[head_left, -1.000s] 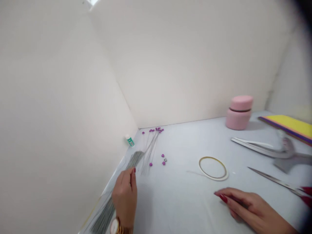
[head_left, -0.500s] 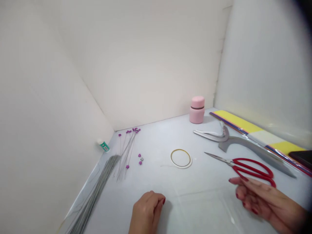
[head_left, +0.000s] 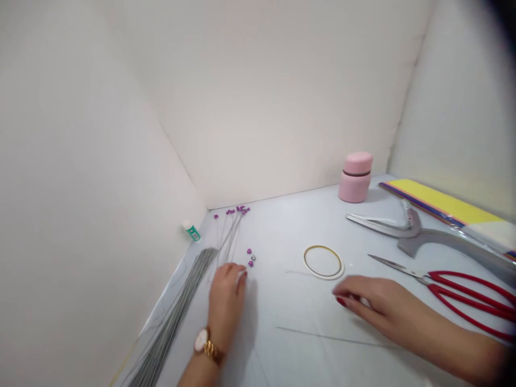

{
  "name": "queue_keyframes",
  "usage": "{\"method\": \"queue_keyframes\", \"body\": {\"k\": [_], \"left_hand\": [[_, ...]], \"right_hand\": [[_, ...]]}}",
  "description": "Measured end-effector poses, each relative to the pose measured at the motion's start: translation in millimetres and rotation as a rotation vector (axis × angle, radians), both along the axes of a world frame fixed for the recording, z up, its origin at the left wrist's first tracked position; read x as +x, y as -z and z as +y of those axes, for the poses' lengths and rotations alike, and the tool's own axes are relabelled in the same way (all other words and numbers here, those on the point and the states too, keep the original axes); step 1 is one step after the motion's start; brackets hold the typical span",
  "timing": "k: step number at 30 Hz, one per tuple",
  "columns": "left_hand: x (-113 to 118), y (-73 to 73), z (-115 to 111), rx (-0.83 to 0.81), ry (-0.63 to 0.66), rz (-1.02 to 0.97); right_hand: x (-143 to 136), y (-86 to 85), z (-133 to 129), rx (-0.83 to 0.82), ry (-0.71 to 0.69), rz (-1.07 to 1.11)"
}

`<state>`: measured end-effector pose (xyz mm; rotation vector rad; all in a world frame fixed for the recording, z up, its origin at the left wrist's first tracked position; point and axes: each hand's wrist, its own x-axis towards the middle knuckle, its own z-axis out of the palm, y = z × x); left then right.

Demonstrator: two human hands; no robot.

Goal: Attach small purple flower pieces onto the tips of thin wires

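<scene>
The left hand (head_left: pixel 228 290) (a watch (head_left: pixel 201 341) on its wrist) bends over the near ends of the beaded wires (head_left: pixel 231 231); whether its curled fingers grip one, I cannot tell. Loose beads (head_left: pixel 250 264) lie just beyond it, the wire bundle (head_left: pixel 182 301) to its left. The right hand (head_left: pixel 373 301), loosely bent, hovers near the tape (head_left: pixel 329 277), its grip likewise unclear; a lone wire (head_left: pixel 322 336) lies nearer the viewer.

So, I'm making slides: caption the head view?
Left hand near small purple pieces; right hand near a white ring.
</scene>
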<state>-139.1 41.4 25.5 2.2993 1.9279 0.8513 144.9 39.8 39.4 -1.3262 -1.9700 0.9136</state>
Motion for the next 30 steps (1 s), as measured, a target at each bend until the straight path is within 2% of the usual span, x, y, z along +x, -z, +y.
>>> {"method": "queue_keyframes", "body": {"k": [1, 2, 5, 8, 11, 15, 20, 21, 23, 25, 30], "left_hand": [[-11.6, 0.2, 7.9, 0.011, -0.047, 0.006], [-21.5, 1.7, 15.1, 0.009, -0.068, 0.01], [-39.1, 11.6, 30.4, -0.012, -0.099, -0.013], [-44.2, 20.5, 36.4, -0.064, -0.101, -0.081], [-41.7, 20.5, 35.3, -0.115, -0.109, -0.209], [-16.0, 13.8, 22.6, -0.231, -0.13, -0.497], [39.1, 19.0, -3.3, -0.553, -0.048, -0.911], [47.2, 20.6, -7.4, -0.627, -0.056, -1.055], [57.6, 22.2, -13.5, -0.79, -0.106, -1.504], [62.1, 21.7, -17.3, -0.869, -0.143, -1.769], [66.1, 19.9, -21.8, -0.912, -0.158, -1.758]], "right_hand": [[-9.5, -2.7, 9.9, 0.07, -0.1, -0.124], [-18.4, -2.5, 18.3, 0.152, -0.133, -0.21], [-39.1, 7.8, 35.1, 0.24, -0.138, -0.304], [-51.3, 18.0, 43.3, 0.248, -0.129, -0.324], [-59.2, 21.7, 48.0, 0.25, -0.124, -0.332], [-66.6, 25.5, 54.4, 0.244, -0.097, -0.317], [-61.4, 27.8, 52.1, 0.197, -0.118, -0.195], [-58.2, 26.5, 48.9, 0.179, -0.13, -0.165], [-51.0, 22.3, 40.3, 0.141, -0.155, -0.114], [-44.6, 17.2, 30.7, 0.096, -0.186, -0.041], [-39.2, 9.3, 15.7, -0.159, -0.249, 0.195]]}}
